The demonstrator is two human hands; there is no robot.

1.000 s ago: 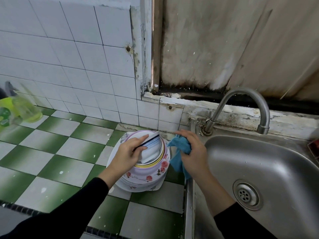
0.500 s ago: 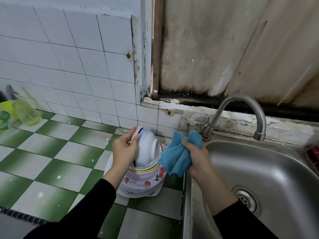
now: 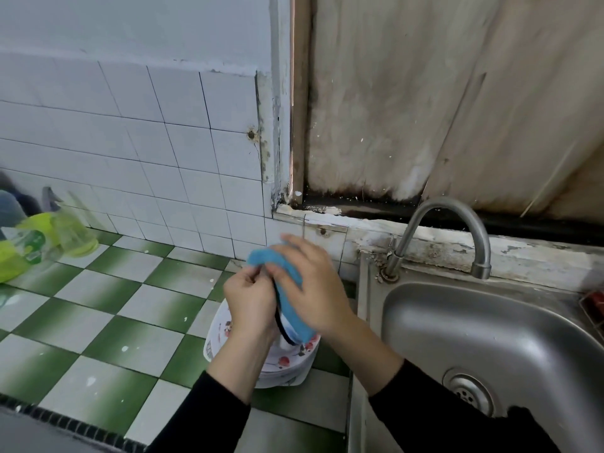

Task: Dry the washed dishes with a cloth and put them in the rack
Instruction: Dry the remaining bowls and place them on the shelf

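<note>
Left hand [image 3: 250,302] grips bowl [image 3: 285,344] (dark-rimmed) above plates [image 3: 287,366]; right hand [image 3: 313,289], fingers curled, holds cloth [image 3: 292,307] against it. Sink [image 3: 474,322] at right.

From here the bowl [image 3: 287,342] is nearly all covered by the left hand [image 3: 250,300], the right hand [image 3: 313,289] and the blue cloth [image 3: 289,289]; only a dark rim line and a patch of white show. The left forearm [image 3: 238,371] hides much of the stack of plates [image 3: 291,362] below. The green bottles [image 3: 49,237] are blurred and cut off by the left edge, their labels unreadable. A red thing [image 3: 595,302], possibly a holder, is cropped at the right edge. The right sleeve [image 3: 441,416] covers part of the drain [image 3: 467,390].
</note>
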